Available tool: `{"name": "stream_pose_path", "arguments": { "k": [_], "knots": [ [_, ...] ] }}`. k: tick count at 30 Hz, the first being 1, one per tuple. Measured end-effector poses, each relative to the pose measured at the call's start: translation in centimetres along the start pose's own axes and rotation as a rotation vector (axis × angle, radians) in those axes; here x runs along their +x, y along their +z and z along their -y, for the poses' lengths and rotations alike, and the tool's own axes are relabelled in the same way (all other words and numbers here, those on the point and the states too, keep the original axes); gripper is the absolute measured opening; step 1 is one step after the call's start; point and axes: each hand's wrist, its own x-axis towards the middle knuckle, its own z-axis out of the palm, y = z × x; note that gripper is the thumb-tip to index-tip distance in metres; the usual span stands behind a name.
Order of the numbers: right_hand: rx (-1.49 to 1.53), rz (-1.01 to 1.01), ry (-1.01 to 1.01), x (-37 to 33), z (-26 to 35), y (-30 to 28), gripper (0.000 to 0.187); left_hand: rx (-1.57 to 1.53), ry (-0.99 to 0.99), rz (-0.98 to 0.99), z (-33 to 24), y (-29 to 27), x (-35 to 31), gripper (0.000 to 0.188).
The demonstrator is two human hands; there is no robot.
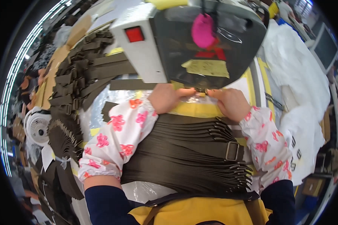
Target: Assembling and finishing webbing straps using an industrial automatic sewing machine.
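My left hand (164, 98) and my right hand (233, 103) meet from either side under the head of a grey and white machine (135, 56). Both are closed, with thumbs and fingertips pointing inward at a small dark metallic part. What they pinch there is too small and too covered to name. Below my hands, a stack of dark olive webbing straps (176, 153) lies across my work area, the folded ends fanned to the right. One strap carries a rectangular metal buckle (232, 151). Another dark strap (133, 84) lies flat beyond my left wrist.
More dark straps with buckles (69, 82) are heaped at the left. A white fan (38, 127) stands beyond them. White plastic sheeting (289, 63) covers the right side, near dark scissors or tweezers (275, 101). A pink tag (203, 30) hangs before the machine.
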Motion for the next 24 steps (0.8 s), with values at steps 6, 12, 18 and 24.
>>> {"name": "stream_pose_path", "arguments": {
  "k": [6, 12, 18, 24],
  "knots": [
    [0.026, -0.002, 0.073, 0.0, 0.5, 0.4, 0.032, 0.005, -0.059, 0.047, -1.0, -0.6, 0.1, 0.035],
    [0.002, -0.013, 0.004, -0.7, -0.1, 0.9, 0.027, 0.043, 0.043, -0.047, -1.7, -0.2, -0.1, 0.034],
    [0.028, -0.002, 0.035, -0.7, 0.5, 0.7, 0.024, 0.061, 0.13, -0.085, -3.4, -1.0, -0.2, 0.036],
    [-0.01, 0.127, -0.004, -1.4, 1.5, 0.3, 0.02, 0.224, 0.421, 0.063, -5.7, -2.9, 0.3, 0.035]
  ]
}}
